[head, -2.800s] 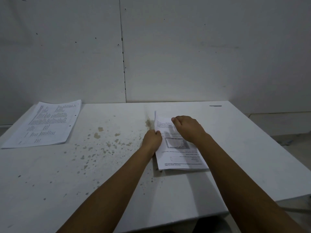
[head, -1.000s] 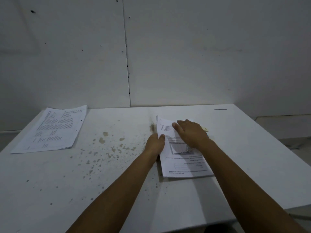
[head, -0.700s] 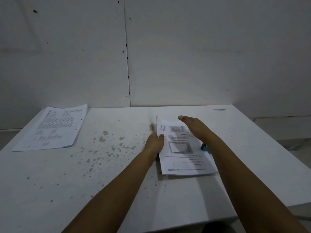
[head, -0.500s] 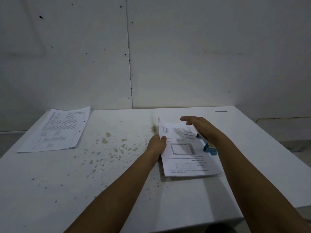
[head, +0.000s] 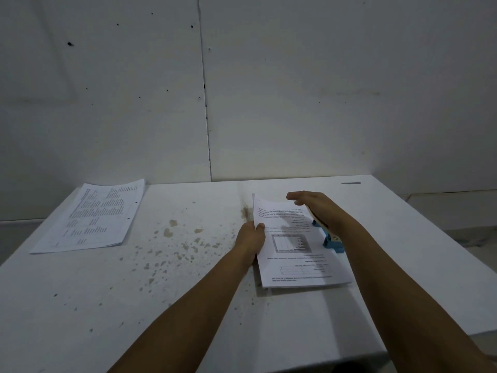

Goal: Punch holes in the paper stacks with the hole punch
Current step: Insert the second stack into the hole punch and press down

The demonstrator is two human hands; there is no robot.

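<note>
Forearms reach in from the bottom edge across a white table (head: 403, 265), seen from a head-worn camera looking forward and down. Brown specks and stains (head: 183, 246) dot the tabletop to the left of the arms. The left hand (head: 250, 239) pinches the left edge of a printed paper stack (head: 293, 254), thumb on top of the page and fingers curled underneath. The stack lies flat at its near end, while its far left corner lifts a little off the table. Its right edge sits in a blue hole punch (head: 332, 242), which rests on the table partly hidden under the right wrist. The right hand (head: 316, 208) hovers above the punch and the far part of the stack, fingers straight and relaxed, palm down, holding nothing. Farther back and well apart on the left, a second printed paper stack (head: 91, 216) lies flat, with two punched holes visible along its right edge. A short dark mark (head: 350, 183) shows near the table's far right edge. Behind the table stands a plain grey wall (head: 295, 90) with a vertical seam.
</note>
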